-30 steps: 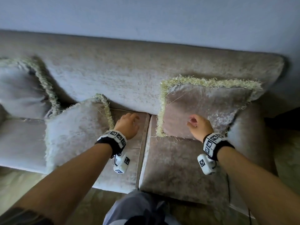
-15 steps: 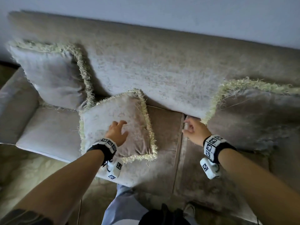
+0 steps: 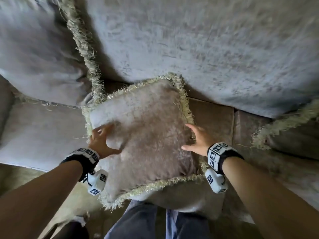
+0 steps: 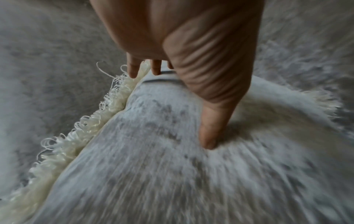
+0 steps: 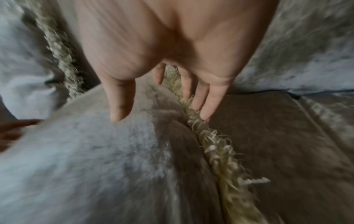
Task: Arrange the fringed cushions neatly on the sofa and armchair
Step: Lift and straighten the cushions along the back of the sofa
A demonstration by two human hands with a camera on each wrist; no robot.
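Now both hands are on the middle cushion (image 3: 146, 135): the right hand (image 3: 198, 140) has left the far cushion (image 3: 284, 128) and reaches its right fringe, the left hand (image 3: 101, 140) has slid to its left edge, thumb pressing in.

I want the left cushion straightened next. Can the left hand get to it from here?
Probably yes: the left hand is on the middle cushion, the left cushion just beyond, nothing between.
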